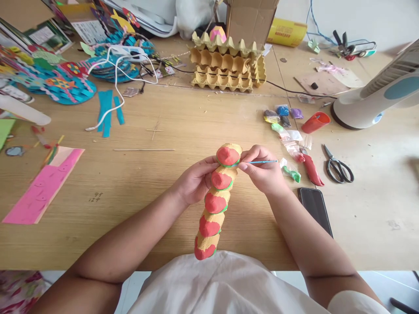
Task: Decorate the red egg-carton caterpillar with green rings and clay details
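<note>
A strip of egg carton cups [209,226], tan with red clay on the cups and green edging, is held upright-slanted before my chest. My left hand [198,181] is closed around the far end of the strip, its fingers partly hidden behind it. In a pinch, my right hand [262,171] holds a thin blue stick [264,162] close to the topmost cup. The stick's inner end lies near the green rim of that cup; contact cannot be made out.
Beyond my hands stand stacked egg cartons [225,65]. To the right lie clay packets [283,113], a red cup [316,122], a red-handled cutter [312,168], scissors [338,168], a phone [314,210] and a white appliance [376,96]. Pink paper [44,187] and blue strips [104,111] lie left.
</note>
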{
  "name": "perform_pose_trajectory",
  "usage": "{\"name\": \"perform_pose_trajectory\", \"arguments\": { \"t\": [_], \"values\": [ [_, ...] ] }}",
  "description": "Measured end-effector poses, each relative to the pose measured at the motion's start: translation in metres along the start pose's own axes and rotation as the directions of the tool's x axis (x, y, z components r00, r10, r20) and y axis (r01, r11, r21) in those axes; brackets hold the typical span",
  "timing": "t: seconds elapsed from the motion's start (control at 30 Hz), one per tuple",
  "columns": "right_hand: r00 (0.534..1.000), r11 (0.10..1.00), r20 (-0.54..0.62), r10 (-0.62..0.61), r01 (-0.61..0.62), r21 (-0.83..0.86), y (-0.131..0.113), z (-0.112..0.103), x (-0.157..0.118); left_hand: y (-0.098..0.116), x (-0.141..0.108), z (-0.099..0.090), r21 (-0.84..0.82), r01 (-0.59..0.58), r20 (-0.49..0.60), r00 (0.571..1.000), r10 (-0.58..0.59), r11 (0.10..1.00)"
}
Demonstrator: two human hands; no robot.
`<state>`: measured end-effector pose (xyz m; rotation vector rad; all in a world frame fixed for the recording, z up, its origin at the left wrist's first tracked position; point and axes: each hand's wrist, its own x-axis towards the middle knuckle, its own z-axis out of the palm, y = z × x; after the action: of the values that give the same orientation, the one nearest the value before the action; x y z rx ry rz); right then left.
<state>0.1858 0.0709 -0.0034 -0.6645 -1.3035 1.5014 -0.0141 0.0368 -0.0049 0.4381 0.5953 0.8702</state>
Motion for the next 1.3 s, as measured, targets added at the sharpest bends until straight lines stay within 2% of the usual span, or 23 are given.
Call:
{"name": "perform_pose_trajectory", "arguments": {
  "t": [0.17, 0.6, 0.8, 1.07, 1.3],
  "values": [
    [0.998, 1.000, 0.049, -0.027, 0.026, 0.017, -0.0010, -0.0001, 0.0000, 0.0002, -0.0001, 0.0016, -0.016, 0.004, -0.012, 1.000, -0.004, 1.000],
    [0.999, 0.999, -0.030, -0.029, 0.029, -0.015, -0.0010, 0.0020, -0.0023, -0.0004, -0.0006, 0.0019, -0.054, 0.044, 0.036, 0.998, -0.043, 0.998],
    [1.000, 1.000, 0.010, -0.016, 0.016, -0.023, -0.0015, -0.0003, -0.0013, 0.0007, -0.0010, 0.0033, -0.035, 0.024, 0.024, 0.999, -0.023, 0.999],
    [0.997, 0.998, -0.032, -0.064, 0.063, -0.027, 0.0000, 0.0027, -0.0033, -0.0007, -0.0008, 0.0015, -0.037, 0.043, 0.008, 0.999, -0.043, 0.998],
    [0.999, 0.998, -0.004, -0.050, 0.050, -0.024, -0.0013, 0.0005, -0.0027, 0.0011, -0.0020, 0.0025, -0.010, 0.033, 0.023, 0.999, -0.033, 0.999]
  ]
}}
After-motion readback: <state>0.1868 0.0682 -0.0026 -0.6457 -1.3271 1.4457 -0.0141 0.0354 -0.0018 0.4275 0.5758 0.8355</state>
